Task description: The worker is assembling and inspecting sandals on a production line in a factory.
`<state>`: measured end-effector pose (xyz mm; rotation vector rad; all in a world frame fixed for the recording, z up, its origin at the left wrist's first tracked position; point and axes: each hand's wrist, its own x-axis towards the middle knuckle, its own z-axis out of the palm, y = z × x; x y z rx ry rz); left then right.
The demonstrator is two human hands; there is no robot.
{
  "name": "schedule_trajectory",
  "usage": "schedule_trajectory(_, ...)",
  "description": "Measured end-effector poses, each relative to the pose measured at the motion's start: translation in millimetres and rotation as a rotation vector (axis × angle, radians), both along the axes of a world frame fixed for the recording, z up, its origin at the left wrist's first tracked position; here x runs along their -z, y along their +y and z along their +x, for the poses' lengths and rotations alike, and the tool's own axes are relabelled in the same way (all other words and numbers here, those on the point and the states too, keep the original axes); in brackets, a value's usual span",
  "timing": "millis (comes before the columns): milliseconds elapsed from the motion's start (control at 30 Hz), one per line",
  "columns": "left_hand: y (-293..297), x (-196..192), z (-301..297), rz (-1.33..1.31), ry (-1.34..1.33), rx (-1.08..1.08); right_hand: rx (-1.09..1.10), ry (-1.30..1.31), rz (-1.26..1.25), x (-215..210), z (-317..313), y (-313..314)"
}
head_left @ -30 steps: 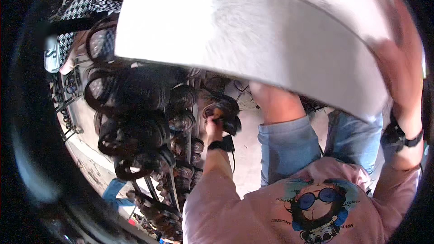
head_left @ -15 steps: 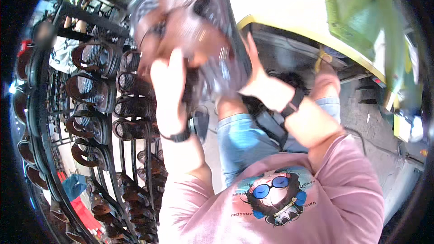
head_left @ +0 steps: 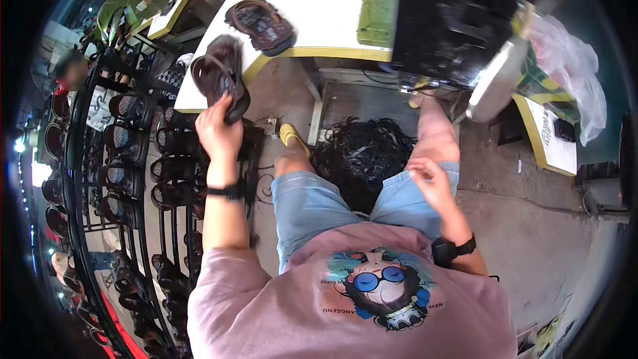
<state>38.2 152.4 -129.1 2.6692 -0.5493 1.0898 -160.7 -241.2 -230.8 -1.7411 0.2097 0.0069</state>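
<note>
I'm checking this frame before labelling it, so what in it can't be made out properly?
- Head view: the palm side of the left hand is hidden behind the dark sandal it grips.
- The right hand is motion-blurred over the thigh; whether it holds anything cannot be told.
- Footwear on the black rack is too small and bent by the fisheye rim to tell apart.
- The sewing machine is dark, its parts unclear.

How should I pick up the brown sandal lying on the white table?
Probably by the heel end of the dark brown strapped sandal, coming from the table's near edge. It lies flat, sole down, on the white yellow-edged table, heel pointing toward that edge, with bare tabletop around it, so the grip can pinch the sole's sides.
</note>
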Motion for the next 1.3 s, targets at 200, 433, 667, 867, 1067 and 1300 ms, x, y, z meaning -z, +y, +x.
schedule_trajectory(200,-131,-88,-133,-0.252,0.287,0.911,-0.186,-0.709,-0.109,-88,24,70)
schedule_trajectory(433,-194,-67,-136,-0.986,1.149,0.981,-0.240,-0.489,0.094,-149,34,-2)
schedule_trajectory(667,-250,-48,-138,-1.456,1.140,0.840,-0.439,-0.702,-0.092,-130,-37,19)
schedule_trajectory(867,-251,-33,-139,-1.741,0.977,0.867,-0.078,-0.424,0.980,-70,-25,-16)
schedule_trajectory(1067,-207,1,-111,-1.868,1.000,0.852,0.233,-0.439,1.112,-74,-1,-18)
schedule_trajectory(1300,-143,-4,-62,-1.855,0.897,0.936,0.097,-0.316,1.122,-89,29,53)
